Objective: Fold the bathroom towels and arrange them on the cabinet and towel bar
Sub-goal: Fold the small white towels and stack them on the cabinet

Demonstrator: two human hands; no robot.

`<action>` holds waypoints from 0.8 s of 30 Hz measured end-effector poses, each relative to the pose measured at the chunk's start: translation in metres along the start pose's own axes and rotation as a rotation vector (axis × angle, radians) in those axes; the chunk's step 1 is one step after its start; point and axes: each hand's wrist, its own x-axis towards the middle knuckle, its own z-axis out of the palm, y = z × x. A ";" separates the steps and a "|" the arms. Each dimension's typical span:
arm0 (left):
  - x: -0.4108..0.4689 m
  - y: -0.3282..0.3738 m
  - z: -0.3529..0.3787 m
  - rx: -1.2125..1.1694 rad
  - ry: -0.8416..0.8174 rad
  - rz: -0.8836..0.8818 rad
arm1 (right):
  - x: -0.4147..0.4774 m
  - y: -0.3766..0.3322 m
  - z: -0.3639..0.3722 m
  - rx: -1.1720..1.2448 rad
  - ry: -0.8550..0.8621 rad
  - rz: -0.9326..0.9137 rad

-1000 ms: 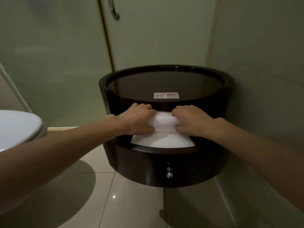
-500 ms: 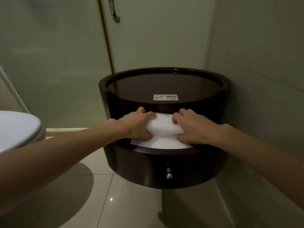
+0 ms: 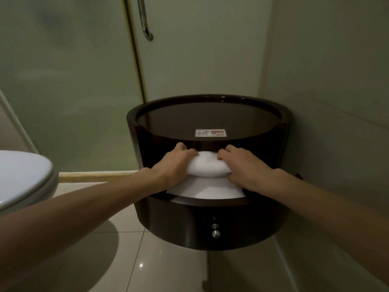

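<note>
A dark round cabinet hangs in the corner, with an open shelf under its top. A white towel lies in that shelf, rolled up thick at the back with a flat layer spread toward the shelf's front edge. My left hand grips the left end of the roll. My right hand grips the right end, thumb under it. Both sets of fingertips reach into the dark slot and are partly hidden.
A WiFi sticker sits on the cabinet top. A drawer knob is on the front below. A white toilet lid is at the left. A frosted glass door with a metal handle stands behind; the wall is close on the right.
Both hands have rolled the towel further back into the shelf, so the roll is thicker. The view has shifted slightly downward.
</note>
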 end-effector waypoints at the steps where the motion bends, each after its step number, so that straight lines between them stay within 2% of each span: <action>1: -0.002 0.001 -0.004 -0.019 0.018 0.010 | -0.001 0.000 -0.004 0.006 0.023 -0.007; 9: -0.009 0.015 -0.056 -0.051 0.148 0.095 | -0.004 0.000 -0.048 0.059 0.168 -0.034; 18: 0.020 0.021 -0.131 -0.126 0.172 0.113 | 0.029 0.010 -0.120 0.093 0.216 -0.034; 24: 0.065 0.021 -0.183 -0.125 0.337 0.161 | 0.058 0.025 -0.158 0.099 0.343 -0.016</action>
